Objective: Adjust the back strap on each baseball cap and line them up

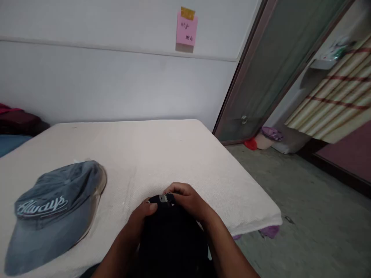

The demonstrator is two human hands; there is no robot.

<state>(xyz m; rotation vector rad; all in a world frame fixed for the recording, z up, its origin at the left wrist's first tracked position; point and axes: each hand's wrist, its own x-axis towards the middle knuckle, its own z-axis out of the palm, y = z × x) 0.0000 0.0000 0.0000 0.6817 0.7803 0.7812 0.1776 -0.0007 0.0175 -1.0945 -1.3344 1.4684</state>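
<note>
At the bottom middle of the head view is a black cap (174, 239), its dome-like body towards me. A small pale emblem or fitting shows on its far edge. My left hand (140, 218) grips the left side of that edge with its thumb on top. On the right, my right hand (189, 200) pinches the same edge beside the pale patch, fingers curled over it. To the left lies a blue-grey cap (55, 208) with white script lettering on the front, its brim pointing towards me. Neither hand touches that one.
Both caps are at a bed-like surface with a white cover (145, 146). A white wall (116, 85) with a pink note (187, 31) rises behind. Dark red bags (20, 121) lie far left. At right are a glass door (261, 69), a bin (265, 139) and a striped curtain (339, 96).
</note>
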